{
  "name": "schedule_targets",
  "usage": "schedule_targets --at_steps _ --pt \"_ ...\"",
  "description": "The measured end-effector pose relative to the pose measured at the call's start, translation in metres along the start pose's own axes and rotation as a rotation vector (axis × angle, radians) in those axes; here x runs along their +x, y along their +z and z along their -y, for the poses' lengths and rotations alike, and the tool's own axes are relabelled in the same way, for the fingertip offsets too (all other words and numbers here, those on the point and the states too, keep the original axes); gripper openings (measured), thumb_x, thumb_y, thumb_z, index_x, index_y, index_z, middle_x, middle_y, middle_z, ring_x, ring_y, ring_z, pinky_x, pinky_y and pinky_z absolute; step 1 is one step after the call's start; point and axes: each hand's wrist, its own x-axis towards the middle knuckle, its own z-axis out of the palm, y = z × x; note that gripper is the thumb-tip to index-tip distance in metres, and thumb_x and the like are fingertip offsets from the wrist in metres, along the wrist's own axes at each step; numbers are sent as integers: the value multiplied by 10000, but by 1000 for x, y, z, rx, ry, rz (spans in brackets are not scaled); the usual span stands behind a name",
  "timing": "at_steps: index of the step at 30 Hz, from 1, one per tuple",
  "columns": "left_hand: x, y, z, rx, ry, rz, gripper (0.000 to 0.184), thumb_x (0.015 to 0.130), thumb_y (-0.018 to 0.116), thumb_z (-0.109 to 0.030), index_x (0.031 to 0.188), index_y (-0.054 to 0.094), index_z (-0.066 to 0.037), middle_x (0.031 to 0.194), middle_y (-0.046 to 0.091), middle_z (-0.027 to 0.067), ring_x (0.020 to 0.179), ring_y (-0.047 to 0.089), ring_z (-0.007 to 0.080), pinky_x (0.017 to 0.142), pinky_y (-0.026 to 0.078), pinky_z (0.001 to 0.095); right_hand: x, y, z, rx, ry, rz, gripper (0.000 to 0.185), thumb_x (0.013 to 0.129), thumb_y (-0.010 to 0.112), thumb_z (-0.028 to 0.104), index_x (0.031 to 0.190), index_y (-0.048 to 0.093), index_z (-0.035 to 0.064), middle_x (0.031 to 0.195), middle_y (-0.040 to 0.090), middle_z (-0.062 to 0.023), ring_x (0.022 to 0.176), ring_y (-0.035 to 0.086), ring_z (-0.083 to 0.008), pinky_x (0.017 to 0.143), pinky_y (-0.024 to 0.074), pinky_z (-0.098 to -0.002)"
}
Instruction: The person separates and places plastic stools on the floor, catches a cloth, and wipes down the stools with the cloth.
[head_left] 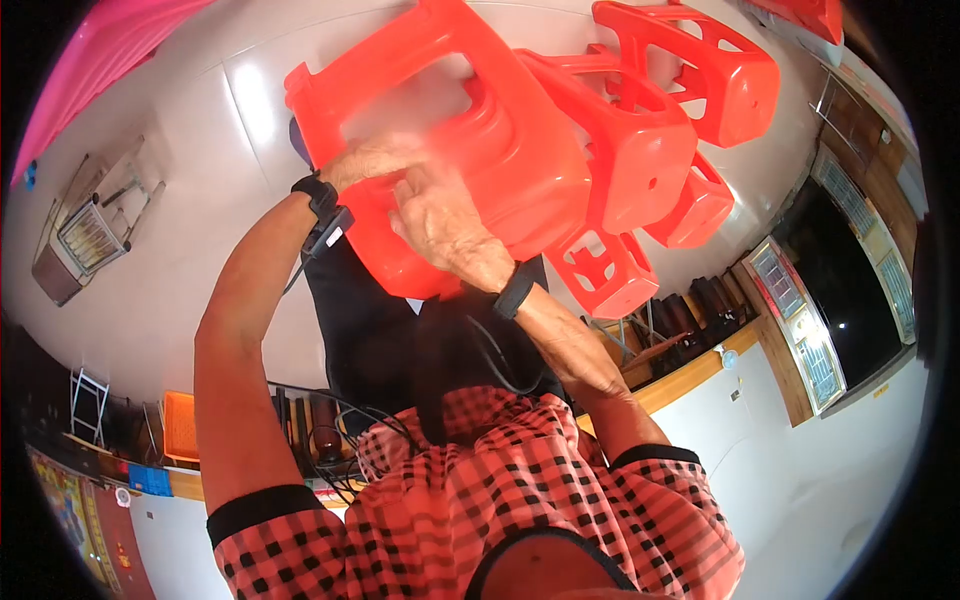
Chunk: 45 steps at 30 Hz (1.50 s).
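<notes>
Other stools (645, 150) crowd the red stool (545, 180) under the hands (440, 215)

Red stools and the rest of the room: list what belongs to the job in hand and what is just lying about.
Job in hand:
nearest red stool, under left hand and right hand
probably the other red stools beside it

Apparently just lying about:
orange crate
pink sheet
metal-framed item at the left

No readable text, label, brand, number or sign shows anywhere.
</notes>
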Motion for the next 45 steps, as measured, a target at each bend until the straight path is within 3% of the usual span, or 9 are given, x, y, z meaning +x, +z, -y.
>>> schedule_targets --at_steps 5,11,17,20,25,36,41,44,45 --pt "4 -13 27 84 -73 66 311 957 576 -312 1042 627 -17 868 606 13 900 571 101 842 463 276 6 -10 0 161 -40 20 165 743 660 130 779 573 -5 860 550 -183 880 544 -369 776 444 -464" --pt "-67 -32 1 -64 133 -411 399 972 519 -353 1118 574 14 949 605 49 940 594 134 898 457 294 14 -2 7 150 -47 71 141 740 656 121 752 564 15 799 547 -144 842 554 -352 737 437 -465" --pt "-123 34 -27 57 -60 -673 393 957 506 -291 1196 551 17 1037 607 162 1015 578 284 924 445 367 21 -2 5 47 -71 172 161 770 642 208 816 629 54 882 579 -97 927 552 -289 784 462 -502" --pt "-119 73 -13 374 27 -820 493 948 512 -319 1315 454 4 1163 508 219 1118 475 386 983 380 438 29 -2 4 -14 -133 126 166 757 650 210 808 628 53 856 576 -92 904 561 -285 768 469 -490" --pt "-117 83 -10 441 -2 -765 653 944 455 -481 1377 394 4 1288 414 197 1241 369 361 1054 285 469 30 -6 7 -100 -88 65 155 755 638 203 795 621 54 813 572 -84 863 567 -277 694 445 -462" --pt "-103 77 -16 643 199 -724 545 908 550 -343 1306 459 19 1293 411 200 1244 369 363 1070 301 476 24 -15 -6 -45 -156 -104 169 776 627 142 921 624 55 912 580 -114 836 569 -297 710 446 -453" --pt "-81 64 -30 603 325 -607 539 896 576 -301 1312 440 15 1299 420 202 1225 407 364 1070 324 454 -30 -49 -17 281 118 -393 188 818 593 20 1005 610 33 977 579 -134 892 581 -306 797 477 -388" --pt "-96 45 -19 605 332 -588 546 906 567 -297 1337 414 2 1304 421 199 1231 404 364 1067 326 454 -82 -39 -16 186 455 -611 167 895 561 44 1056 601 33 1022 573 -141 916 583 -253 803 476 -353" --pt "-99 42 -14 632 317 -573 545 923 543 -303 1355 397 -5 1318 415 206 1231 403 371 1069 325 454 -106 -25 -27 365 638 -651 199 915 563 84 1110 576 44 1064 570 -128 947 577 -247 810 477 -351"
